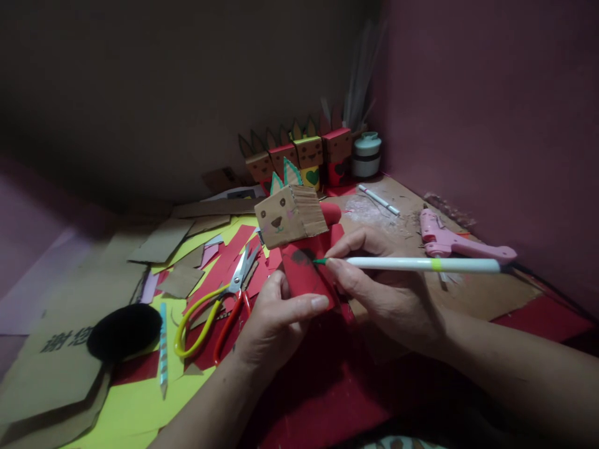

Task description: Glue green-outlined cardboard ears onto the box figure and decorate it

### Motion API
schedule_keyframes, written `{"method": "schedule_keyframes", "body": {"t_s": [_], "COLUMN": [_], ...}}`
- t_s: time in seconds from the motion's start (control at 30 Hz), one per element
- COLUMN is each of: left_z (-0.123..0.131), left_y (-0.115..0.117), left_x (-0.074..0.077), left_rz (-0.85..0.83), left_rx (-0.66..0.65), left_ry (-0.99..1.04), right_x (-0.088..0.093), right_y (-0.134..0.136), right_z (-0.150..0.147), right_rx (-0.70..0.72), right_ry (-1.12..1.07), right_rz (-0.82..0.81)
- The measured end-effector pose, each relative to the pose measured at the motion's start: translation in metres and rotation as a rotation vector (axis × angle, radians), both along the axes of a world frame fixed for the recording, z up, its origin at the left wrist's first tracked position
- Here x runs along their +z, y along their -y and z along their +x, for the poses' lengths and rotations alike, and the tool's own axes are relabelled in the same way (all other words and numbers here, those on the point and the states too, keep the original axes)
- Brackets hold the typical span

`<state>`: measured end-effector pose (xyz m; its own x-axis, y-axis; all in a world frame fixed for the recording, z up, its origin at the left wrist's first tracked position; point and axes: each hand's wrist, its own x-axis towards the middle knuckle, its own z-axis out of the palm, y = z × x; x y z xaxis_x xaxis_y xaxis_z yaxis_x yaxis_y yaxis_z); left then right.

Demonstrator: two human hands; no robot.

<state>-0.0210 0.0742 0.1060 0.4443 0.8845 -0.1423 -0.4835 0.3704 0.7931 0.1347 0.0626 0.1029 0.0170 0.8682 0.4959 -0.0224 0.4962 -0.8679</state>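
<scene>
My left hand (281, 312) is wrapped round the red paper body (299, 277) of a cardboard figure, thumb across its lower front. Its box-shaped head (281, 218) has drawn eyes, nose and mouth, and two green-edged ears. In my right hand (379, 287) is a white marker (397, 264), pinched between thumb and fingers, its green tip at a dark patch on the red body. Scissors (234, 284) with yellow and red handles lie open just left of my left hand.
Several finished box-headed figures (309, 151) stand at the back beside a lidded jar (367, 154). A pink glue gun (449, 240) and another marker (379, 199) lie right. Paper scraps, a pencil (163, 349), a black oval (124, 332) and cardboard (51, 380) lie left.
</scene>
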Motion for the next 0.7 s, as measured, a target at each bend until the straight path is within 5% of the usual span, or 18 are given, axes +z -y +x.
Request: {"method": "schedule_keyframes", "body": {"t_s": [0.47,0.7], "left_z": [-0.0007,-0.0002], "left_y": [0.0009,-0.0013], "left_x": [0.0015,0.0002], "left_rz": [-0.008,0.024], "left_rx": [0.03,0.003], "left_ry": [-0.023,-0.004], "right_x": [-0.0014,0.0069], "right_y": [0.0019,0.0043], "right_z": [-0.0022,-0.0006], "right_rx": [-0.029,-0.044], "right_ry": [0.022,0.132], "right_rz": [-0.128,0.043]}}
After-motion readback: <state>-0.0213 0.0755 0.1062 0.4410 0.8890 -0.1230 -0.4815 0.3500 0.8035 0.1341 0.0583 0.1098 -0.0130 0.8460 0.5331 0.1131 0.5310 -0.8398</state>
